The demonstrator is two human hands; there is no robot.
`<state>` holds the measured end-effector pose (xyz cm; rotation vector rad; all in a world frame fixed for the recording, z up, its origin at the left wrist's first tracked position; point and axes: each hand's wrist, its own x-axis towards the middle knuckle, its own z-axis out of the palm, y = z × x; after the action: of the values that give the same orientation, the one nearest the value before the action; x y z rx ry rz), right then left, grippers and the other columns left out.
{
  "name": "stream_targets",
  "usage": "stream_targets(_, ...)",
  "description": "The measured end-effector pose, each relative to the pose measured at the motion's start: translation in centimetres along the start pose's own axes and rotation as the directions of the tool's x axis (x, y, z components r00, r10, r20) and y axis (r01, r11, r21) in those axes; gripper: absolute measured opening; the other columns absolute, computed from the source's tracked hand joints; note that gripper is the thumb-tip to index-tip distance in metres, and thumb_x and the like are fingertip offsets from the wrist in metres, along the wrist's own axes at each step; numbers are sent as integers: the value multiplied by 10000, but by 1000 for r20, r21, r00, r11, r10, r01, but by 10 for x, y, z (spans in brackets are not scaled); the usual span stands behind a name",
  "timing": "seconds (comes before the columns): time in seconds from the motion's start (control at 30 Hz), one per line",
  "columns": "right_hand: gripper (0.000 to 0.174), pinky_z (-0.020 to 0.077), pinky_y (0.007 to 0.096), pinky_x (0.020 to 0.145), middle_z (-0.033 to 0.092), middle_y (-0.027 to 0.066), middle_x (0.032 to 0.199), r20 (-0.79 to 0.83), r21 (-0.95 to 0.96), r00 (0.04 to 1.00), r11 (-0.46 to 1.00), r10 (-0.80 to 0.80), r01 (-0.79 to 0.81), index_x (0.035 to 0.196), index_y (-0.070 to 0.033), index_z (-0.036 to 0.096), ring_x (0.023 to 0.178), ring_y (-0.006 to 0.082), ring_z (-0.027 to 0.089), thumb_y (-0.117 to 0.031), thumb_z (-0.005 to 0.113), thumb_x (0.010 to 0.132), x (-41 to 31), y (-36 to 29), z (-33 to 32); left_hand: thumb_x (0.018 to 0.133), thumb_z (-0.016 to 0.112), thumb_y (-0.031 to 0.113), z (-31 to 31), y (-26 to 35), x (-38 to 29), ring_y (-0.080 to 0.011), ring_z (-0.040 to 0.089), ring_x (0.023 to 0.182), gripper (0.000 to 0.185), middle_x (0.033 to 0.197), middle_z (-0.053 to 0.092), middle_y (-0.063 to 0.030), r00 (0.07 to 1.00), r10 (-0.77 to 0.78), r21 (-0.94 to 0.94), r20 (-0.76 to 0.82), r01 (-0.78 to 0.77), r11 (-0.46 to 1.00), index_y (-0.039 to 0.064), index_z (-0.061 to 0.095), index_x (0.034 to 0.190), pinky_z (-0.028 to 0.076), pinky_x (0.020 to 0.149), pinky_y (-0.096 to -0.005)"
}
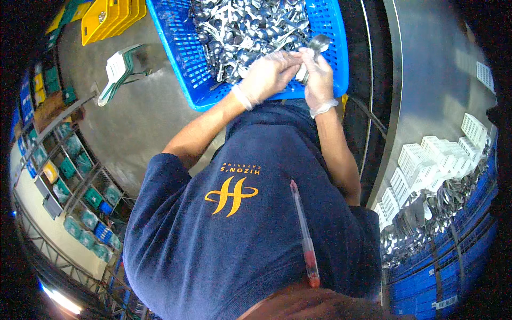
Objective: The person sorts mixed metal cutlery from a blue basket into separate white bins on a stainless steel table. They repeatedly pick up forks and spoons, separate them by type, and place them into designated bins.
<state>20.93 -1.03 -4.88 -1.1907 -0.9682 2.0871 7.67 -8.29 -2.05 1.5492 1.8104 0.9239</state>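
Observation:
A blue plastic basket [176, 60], heaped with metal spoons [252, 30], lies before me. My right hand [319, 78], in a clear disposable glove, is closed round a small bunch of metal spoons [319, 42] at the basket's near right side. The spoon bowls stick out beyond the fingers and the handles show beside the palm. My left hand [266, 76], gloved the same way, is over the near edge of the heap, its fingertips meeting the right hand's fingers. Whether the left fingers pinch anything is hidden.
Stacked yellow crates [114, 20] and a white-and-green plastic stool or chair [117, 70] stand at the left. Along the right runs a metal table [428, 92] with white perforated cutlery holders [416, 160] and piled cutlery [448, 204]. Blue crates [424, 288] are at lower right, loaded shelves [68, 168] far left.

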Motion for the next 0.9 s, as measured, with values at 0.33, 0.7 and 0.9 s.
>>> stream_targets(0.33, 255, 493, 243, 539, 632, 59, 800, -5, -122, 995, 987, 100, -100, 1163, -33, 550, 645, 149, 647, -225, 530, 996, 6, -92, -57, 884, 492, 54, 98, -128, 136, -348, 627, 1027, 346, 1075, 647, -174, 970, -187, 632, 155, 49, 774, 74, 578, 1219, 537, 841, -429)
stream_targets(0.7, 293, 545, 303, 785, 690, 84, 940, 133, -540, 979, 839, 155, -60, 1181, -12, 595, 877, 190, 692, -230, 513, 1004, 41, -86, -61, 897, 602, 130, -13, -93, 142, -374, 674, 906, 237, 992, 698, -182, 994, -104, 377, 39, 81, 923, 93, 680, 1117, 536, 797, -433)
stream_targets(0.9, 265, 540, 301, 822, 711, 110, 1011, 305, -529, 950, 818, -66, 227, 1169, 4, 607, 923, 186, 688, -180, 524, 999, 59, -72, -3, 843, 627, 188, -85, 27, 133, -260, 696, 712, 218, 808, 692, -201, 944, -329, 106, -13, 328, 939, 41, 724, 972, 528, 681, -367)
